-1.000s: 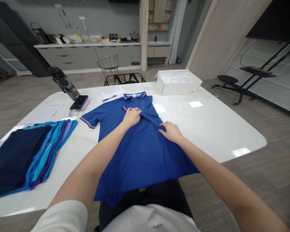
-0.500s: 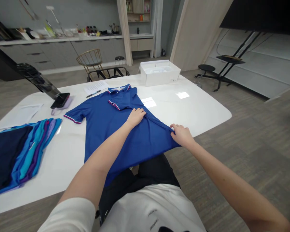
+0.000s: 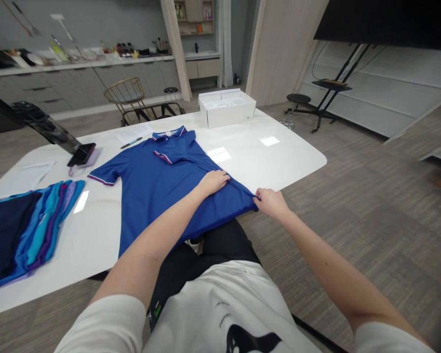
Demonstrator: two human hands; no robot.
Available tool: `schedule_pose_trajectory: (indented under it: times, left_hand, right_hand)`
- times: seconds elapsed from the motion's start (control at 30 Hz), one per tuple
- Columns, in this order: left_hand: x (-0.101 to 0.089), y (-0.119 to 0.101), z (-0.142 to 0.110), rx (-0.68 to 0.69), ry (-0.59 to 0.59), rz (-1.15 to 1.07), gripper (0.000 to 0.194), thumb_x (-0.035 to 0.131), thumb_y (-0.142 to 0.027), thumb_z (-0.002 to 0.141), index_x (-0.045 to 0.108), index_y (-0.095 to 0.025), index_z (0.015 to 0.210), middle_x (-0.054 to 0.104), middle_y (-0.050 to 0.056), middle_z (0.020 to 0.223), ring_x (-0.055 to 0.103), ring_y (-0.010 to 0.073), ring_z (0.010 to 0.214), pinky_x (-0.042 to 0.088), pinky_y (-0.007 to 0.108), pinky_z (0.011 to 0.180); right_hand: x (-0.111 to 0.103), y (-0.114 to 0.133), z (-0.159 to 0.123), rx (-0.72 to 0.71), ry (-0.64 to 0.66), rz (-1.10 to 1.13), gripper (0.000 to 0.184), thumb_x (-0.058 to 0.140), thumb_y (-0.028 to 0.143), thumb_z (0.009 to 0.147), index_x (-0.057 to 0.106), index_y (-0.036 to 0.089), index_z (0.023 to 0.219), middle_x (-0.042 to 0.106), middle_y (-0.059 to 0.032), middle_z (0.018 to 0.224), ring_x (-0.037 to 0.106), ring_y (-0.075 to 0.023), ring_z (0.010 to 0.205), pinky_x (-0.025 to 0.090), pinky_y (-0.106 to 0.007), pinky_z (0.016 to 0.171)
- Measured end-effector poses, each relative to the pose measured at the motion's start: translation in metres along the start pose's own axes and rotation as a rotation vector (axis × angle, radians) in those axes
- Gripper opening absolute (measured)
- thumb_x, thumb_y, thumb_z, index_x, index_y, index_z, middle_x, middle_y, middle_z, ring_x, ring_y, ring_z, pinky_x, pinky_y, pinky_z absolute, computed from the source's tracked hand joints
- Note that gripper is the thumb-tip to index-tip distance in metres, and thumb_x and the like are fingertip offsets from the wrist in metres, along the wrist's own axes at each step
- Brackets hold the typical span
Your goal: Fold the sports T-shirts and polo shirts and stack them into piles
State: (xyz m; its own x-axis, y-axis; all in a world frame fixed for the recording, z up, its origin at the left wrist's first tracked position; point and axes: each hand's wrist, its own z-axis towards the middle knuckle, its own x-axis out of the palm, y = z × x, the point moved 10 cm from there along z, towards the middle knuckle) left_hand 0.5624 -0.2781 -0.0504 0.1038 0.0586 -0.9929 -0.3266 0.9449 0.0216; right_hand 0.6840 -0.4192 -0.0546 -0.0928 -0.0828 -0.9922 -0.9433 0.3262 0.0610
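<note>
A royal blue polo shirt point(image 3: 158, 186) with red and white trim lies face down on the white table point(image 3: 279, 157), its right sleeve folded in over the back. My left hand point(image 3: 213, 181) rests on the fold line, fingers curled and pressing the cloth. Just off the table edge, my right hand point(image 3: 272, 203) pinches the shirt's lower right hem corner and holds it taut.
A stack of folded shirts in navy, teal and purple point(image 3: 25, 230) lies at the left. A white open box point(image 3: 227, 108), paper with a pen point(image 3: 132, 142) and a phone on a dark stand point(image 3: 81, 154) sit further back. Chairs stand behind the table.
Both hands slid down the shirt's right side toward the hem. My right hand went from lying flat on the cloth to pinching the hem corner. The view swung right.
</note>
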Motion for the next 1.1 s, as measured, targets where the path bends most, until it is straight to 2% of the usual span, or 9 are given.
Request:
schedule_pose_trajectory:
  times: [0.17, 0.3, 0.43, 0.57, 0.67, 0.73, 0.8, 0.93, 1.1]
  left_hand:
    - [0.002, 0.006, -0.006, -0.189, 0.000, -0.029, 0.031, 0.038, -0.025, 0.104, 0.066, -0.024, 0.119, 0.068, 0.007, 0.110, 0.067, 0.0208, 0.095, 0.049, 0.029, 0.075]
    - [-0.019, 0.016, -0.015, -0.218, -0.055, -0.098, 0.029, 0.038, -0.029, 0.105, 0.065, -0.025, 0.116, 0.069, 0.005, 0.112, 0.067, 0.0203, 0.096, 0.049, 0.028, 0.072]
    - [-0.053, 0.025, -0.039, -0.108, -0.118, -0.124, 0.029, 0.038, -0.028, 0.105, 0.064, -0.025, 0.118, 0.069, 0.005, 0.111, 0.066, 0.0195, 0.099, 0.049, 0.028, 0.079]
    - [-0.065, 0.033, -0.079, -0.052, -0.092, -0.004, 0.030, 0.039, -0.025, 0.103, 0.066, -0.024, 0.116, 0.068, 0.007, 0.109, 0.063, 0.0217, 0.101, 0.048, 0.032, 0.084]
    - [-0.053, 0.035, -0.110, -0.057, -0.002, 0.029, 0.027, 0.043, -0.023, 0.099, 0.069, -0.024, 0.108, 0.067, 0.008, 0.109, 0.063, 0.0225, 0.102, 0.047, 0.034, 0.088]
    - [-0.044, 0.039, -0.127, -0.131, 0.021, -0.029, 0.025, 0.046, -0.022, 0.097, 0.069, -0.025, 0.106, 0.068, 0.006, 0.109, 0.064, 0.0221, 0.103, 0.048, 0.034, 0.089]
    - [-0.036, 0.051, -0.141, -0.305, -0.005, -0.161, 0.023, 0.049, -0.026, 0.096, 0.067, -0.027, 0.111, 0.070, 0.004, 0.108, 0.066, 0.0213, 0.100, 0.049, 0.033, 0.086]
    - [-0.008, 0.087, -0.154, -0.740, -0.062, -0.481, 0.032, 0.057, -0.044, 0.095, 0.063, -0.022, 0.117, 0.074, 0.005, 0.095, 0.070, 0.0228, 0.091, 0.052, 0.032, 0.082]
    - [0.024, 0.131, -0.134, -0.994, -0.080, -0.652, 0.037, 0.057, -0.048, 0.094, 0.070, -0.016, 0.082, 0.075, 0.012, 0.083, 0.071, 0.0233, 0.087, 0.053, 0.032, 0.084]
  right_hand:
    - [-0.006, 0.001, -0.002, -0.037, 0.045, 0.045, 0.015, 0.056, 0.030, 0.099, 0.065, 0.018, 0.101, 0.074, -0.0105, 0.097, 0.067, -0.0260, 0.094, 0.042, -0.033, 0.080]
    - [-0.027, 0.020, -0.009, -0.156, 0.086, 0.357, 0.007, 0.065, 0.024, 0.093, 0.065, 0.017, 0.095, 0.072, -0.0054, 0.086, 0.066, -0.0190, 0.080, 0.041, -0.026, 0.070]
    - [-0.050, 0.058, -0.025, -0.308, 0.162, 0.678, 0.012, 0.070, 0.028, 0.087, 0.067, 0.017, 0.089, 0.067, 0.0002, 0.071, 0.061, -0.0153, 0.067, 0.041, -0.024, 0.064]
    - [-0.040, 0.120, -0.041, -0.445, 0.303, 0.768, 0.017, 0.072, 0.033, 0.086, 0.072, 0.017, 0.093, 0.067, 0.0019, 0.068, 0.059, -0.0136, 0.061, 0.041, -0.024, 0.060]
    - [-0.012, 0.166, -0.048, -0.533, 0.405, 0.697, 0.017, 0.071, 0.031, 0.088, 0.075, 0.018, 0.097, 0.070, 0.0013, 0.069, 0.063, -0.0141, 0.063, 0.043, -0.023, 0.062]
    - [0.005, 0.184, -0.045, -0.563, 0.422, 0.607, 0.013, 0.070, 0.028, 0.089, 0.076, 0.019, 0.096, 0.072, 0.0008, 0.070, 0.066, -0.0152, 0.067, 0.045, -0.023, 0.066]
    - [0.012, 0.186, -0.033, -0.531, 0.349, 0.508, 0.011, 0.068, 0.028, 0.091, 0.077, 0.021, 0.093, 0.073, -0.0001, 0.074, 0.068, -0.0167, 0.072, 0.045, -0.024, 0.067]
    - [0.009, 0.167, -0.006, -0.378, 0.156, 0.342, 0.018, 0.067, 0.038, 0.095, 0.076, 0.023, 0.094, 0.074, -0.0024, 0.081, 0.069, -0.0196, 0.078, 0.045, -0.025, 0.068]
    - [0.016, 0.172, 0.004, -0.299, 0.123, 0.252, 0.037, 0.060, 0.056, 0.098, 0.075, 0.023, 0.093, 0.074, -0.0067, 0.088, 0.069, -0.0226, 0.084, 0.046, -0.027, 0.070]
